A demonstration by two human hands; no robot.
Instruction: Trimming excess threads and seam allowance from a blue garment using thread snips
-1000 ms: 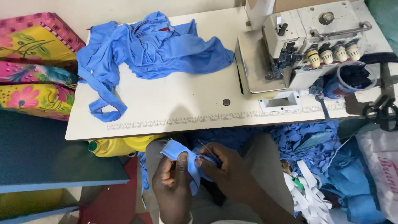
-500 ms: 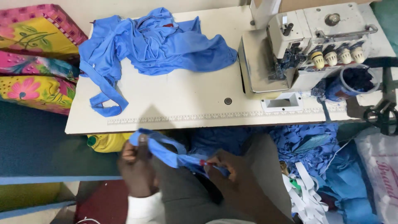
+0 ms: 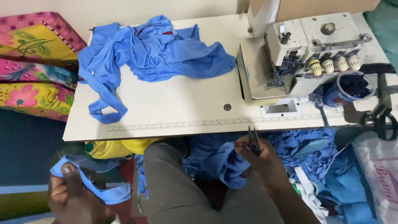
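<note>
Trimming stage, I'd say — left hand [image 3: 72, 199], lower left of the frame, pinches a blue fabric strip [image 3: 97, 188]; right hand [image 3: 263, 164], lower centre, grips thread snips [image 3: 253, 141] and bunched blue cloth [image 3: 226, 164], hands well apart — next cut wants steady aim.

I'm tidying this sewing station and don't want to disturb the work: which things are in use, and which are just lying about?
In use:
left hand holding a blue fabric strip
right hand holding thread snips and a blue fabric piece

Lying about:
blue garment pile
overlock sewing machine
black scissors
blue scraps
floral cushions
</note>
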